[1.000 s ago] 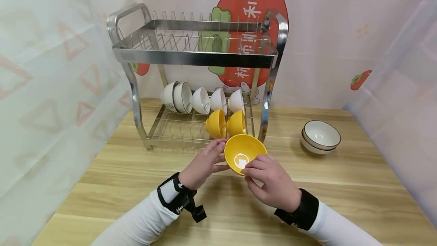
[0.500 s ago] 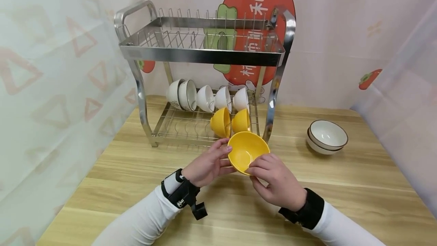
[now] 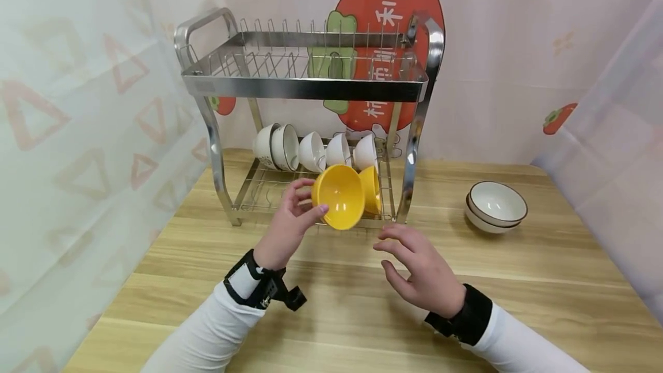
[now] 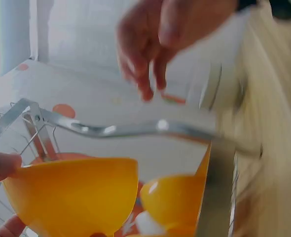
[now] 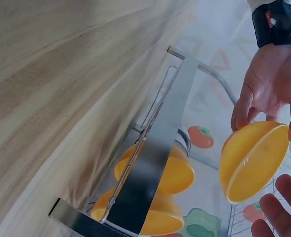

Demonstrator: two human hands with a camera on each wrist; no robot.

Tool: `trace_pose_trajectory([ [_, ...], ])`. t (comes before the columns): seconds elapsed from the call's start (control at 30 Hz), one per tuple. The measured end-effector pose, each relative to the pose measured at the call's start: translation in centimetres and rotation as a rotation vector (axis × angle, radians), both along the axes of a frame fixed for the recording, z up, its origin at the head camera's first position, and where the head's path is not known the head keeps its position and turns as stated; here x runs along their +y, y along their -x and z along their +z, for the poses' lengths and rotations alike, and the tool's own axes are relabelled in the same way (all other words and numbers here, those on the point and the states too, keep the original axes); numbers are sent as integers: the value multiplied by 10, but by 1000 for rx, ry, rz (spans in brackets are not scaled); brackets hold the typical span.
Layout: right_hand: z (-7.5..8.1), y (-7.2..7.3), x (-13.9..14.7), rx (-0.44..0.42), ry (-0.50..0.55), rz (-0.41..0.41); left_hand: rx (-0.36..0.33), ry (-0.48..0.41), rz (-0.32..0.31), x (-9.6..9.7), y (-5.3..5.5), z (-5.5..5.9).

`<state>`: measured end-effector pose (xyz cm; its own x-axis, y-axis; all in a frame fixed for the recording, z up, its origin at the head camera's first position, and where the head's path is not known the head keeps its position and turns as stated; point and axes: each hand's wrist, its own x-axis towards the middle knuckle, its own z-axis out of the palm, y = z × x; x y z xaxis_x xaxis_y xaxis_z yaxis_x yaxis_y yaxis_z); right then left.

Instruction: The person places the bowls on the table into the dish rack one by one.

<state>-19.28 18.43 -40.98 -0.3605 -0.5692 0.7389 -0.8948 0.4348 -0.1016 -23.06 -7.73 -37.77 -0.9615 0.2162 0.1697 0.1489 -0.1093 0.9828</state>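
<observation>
My left hand point(image 3: 286, 224) grips a yellow bowl point(image 3: 340, 199) by its left side, thumb at the rim. The bowl is tilted with its inside towards me, in front of the rack's lower tier. To the right, my right hand point(image 3: 423, 272) is off the bowl, its fingers loosely bent around nothing. One yellow bowl point(image 3: 374, 190) on the lower tier shows past the held one. In the right wrist view two yellow bowls, a nearer one point(image 5: 161, 215) and a farther one point(image 5: 177, 170), stand behind the rack's front bar.
The two-tier metal dish rack point(image 3: 305, 86) stands at the back of the wooden table point(image 3: 331, 327). Several white bowls point(image 3: 312, 151) stand on edge along its lower tier's rear. Two stacked white bowls point(image 3: 497, 206) with dark rims sit on the table at right.
My right hand has let go of the yellow bowl. My left hand has carried it left and up towards the rack, now covering one of the racked yellow bowls in the head view.
</observation>
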Motion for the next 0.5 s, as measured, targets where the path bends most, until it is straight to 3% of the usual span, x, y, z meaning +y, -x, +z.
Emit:
trace_pose_trajectory([
  [0.17, -3, 2, 3, -19, -26, -13, 119, 177, 188, -9, 11, 0],
  [0.33, -5, 3, 4, -40, -57, -29, 143, 334, 342, -16, 27, -13],
  [0.5, -7, 4, 3, -61, -76, -36, 150, 454, 447, -18, 43, -31],
])
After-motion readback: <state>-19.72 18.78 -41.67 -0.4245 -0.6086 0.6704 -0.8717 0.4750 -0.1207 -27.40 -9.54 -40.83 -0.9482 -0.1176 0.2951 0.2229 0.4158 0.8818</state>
